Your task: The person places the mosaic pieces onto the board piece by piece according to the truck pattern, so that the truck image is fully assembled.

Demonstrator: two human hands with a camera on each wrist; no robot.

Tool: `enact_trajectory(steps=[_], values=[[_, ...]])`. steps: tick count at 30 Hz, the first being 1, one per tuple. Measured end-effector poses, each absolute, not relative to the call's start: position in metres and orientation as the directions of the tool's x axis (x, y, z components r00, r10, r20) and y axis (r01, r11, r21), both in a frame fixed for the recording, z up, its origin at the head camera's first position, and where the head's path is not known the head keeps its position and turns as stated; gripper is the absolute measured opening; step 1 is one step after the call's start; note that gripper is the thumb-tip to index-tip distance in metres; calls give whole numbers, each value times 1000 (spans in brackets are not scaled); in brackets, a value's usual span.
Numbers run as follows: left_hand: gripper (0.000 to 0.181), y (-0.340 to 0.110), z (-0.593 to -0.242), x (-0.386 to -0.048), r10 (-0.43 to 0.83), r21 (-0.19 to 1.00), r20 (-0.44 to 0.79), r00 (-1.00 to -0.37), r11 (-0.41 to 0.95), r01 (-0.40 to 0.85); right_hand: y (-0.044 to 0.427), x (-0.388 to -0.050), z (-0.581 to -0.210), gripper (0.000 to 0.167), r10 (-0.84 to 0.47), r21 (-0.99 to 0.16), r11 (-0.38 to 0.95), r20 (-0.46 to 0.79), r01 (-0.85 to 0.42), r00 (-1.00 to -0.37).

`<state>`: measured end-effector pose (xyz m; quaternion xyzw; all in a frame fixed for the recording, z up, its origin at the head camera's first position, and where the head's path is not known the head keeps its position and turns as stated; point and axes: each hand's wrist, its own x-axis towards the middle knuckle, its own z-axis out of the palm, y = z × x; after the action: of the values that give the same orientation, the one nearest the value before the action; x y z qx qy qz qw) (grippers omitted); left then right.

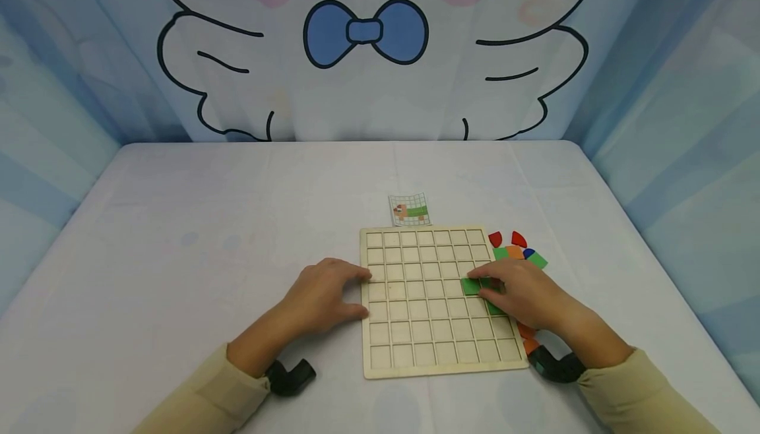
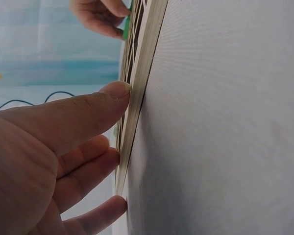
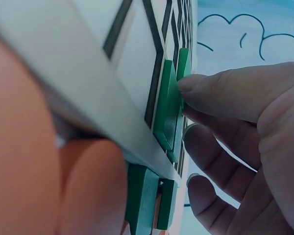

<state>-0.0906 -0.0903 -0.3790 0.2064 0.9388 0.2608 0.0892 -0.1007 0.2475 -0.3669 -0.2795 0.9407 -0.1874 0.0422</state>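
Observation:
A pale wooden grid board (image 1: 415,312) lies flat on the table. My left hand (image 1: 323,294) rests against its left edge, thumb and fingertips touching the rim with the fingers spread, as the left wrist view shows. Over the board's right side is my right hand (image 1: 525,292), its thumb and index finger pinching a green tile (image 3: 184,61) at the grid. Another green tile (image 3: 166,107) sits in a cell nearer the board's right edge. The right palm hides part of that edge and some cells.
Beyond the board lies a small picture card (image 1: 410,210) with a gridded coloured figure. Loose red pieces (image 1: 519,239), green pieces (image 1: 537,260), an orange piece (image 1: 514,252) and a blue piece (image 1: 529,252) lie right of the board. More orange pieces (image 1: 526,332) are beside the right wrist.

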Motion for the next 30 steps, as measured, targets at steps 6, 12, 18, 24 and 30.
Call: enact_trajectory(steps=[6, 12, 18, 24, 30], values=[[50, -91, -379, -90, 435, 526, -60, -899, 779, 341, 248, -100, -367, 29, -529, -363, 787, 18, -499, -848], [51, -90, -379, -90, 431, 520, -69, -900, 785, 337, 244, -101, -363, 27, -525, -371, 793, -12, -484, -851], [50, -90, -380, -90, 434, 521, -63, -899, 782, 341, 238, -103, -362, 25, -518, -364, 805, -43, -469, -855], [51, -90, -380, -90, 437, 518, -54, -898, 781, 349, 240, -103, -364, 23, -506, -367, 810, -46, -457, -861], [51, -90, -379, -90, 434, 516, -59, -899, 784, 345, 242, -102, -364, 25, -514, -391, 796, -35, -462, -857]])
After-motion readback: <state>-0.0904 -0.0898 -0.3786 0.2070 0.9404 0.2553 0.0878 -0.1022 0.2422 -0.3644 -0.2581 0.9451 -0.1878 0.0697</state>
